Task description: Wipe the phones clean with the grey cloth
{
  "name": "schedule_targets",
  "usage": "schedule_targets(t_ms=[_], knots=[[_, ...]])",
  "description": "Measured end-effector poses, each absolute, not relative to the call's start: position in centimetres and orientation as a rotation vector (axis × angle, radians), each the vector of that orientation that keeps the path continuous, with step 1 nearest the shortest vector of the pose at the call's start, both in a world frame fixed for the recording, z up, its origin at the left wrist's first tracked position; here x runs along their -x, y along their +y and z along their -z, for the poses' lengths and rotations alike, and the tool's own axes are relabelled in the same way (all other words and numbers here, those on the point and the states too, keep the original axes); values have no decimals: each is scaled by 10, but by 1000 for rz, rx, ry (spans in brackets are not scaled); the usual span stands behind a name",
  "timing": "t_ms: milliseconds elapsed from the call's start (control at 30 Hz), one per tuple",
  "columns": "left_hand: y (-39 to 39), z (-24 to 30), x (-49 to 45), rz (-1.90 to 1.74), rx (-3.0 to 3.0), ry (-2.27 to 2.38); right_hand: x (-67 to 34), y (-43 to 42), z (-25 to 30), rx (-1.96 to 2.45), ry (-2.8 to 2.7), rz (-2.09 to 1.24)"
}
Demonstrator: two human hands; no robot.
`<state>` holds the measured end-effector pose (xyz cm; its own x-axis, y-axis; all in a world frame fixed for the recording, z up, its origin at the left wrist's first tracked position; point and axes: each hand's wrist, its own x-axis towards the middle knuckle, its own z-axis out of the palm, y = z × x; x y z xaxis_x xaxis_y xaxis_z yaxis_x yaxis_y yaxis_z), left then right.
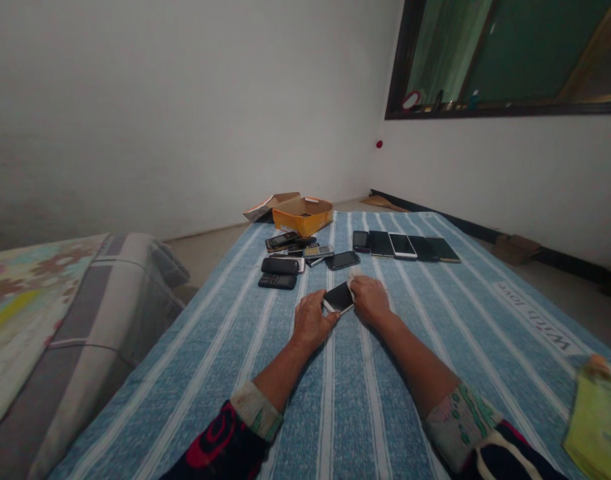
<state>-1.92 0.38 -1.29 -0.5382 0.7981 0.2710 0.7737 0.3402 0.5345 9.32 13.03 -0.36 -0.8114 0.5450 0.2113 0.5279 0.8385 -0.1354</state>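
A white smartphone (339, 298) with a dark screen is held just above the striped cloth, tilted. My left hand (311, 319) grips its left end, with the thumb along the near edge. At its right end, my right hand (370, 298) is closed on a small whitish cloth (354, 275) pressed against the phone; its fingertips are partly hidden. Just beyond lies a dark smartphone (342, 260). To the left is a cluster of older phones, among them a black keypad phone (277, 281) and a silver keypad phone (318, 251).
An open orange box (302, 217) stands at the far end of the blue striped cloth (295, 427). Several phones lie in a row, including a white-framed one (402, 246). A yellow-green bottle or pouch (598, 420) is at right. A covered bed (95, 320) stands left.
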Motion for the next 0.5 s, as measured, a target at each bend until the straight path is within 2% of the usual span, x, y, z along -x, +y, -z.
schedule_targets(t_ms=[100,333,500], knots=[[5,14,19,-971,-1492,2547,-94,126,8,788,-2789,-98],[10,15,19,-951,-1520,2498,-97,111,7,363,-2879,-188],[14,17,22,-951,-1541,2517,-110,125,8,548,-2839,-188]])
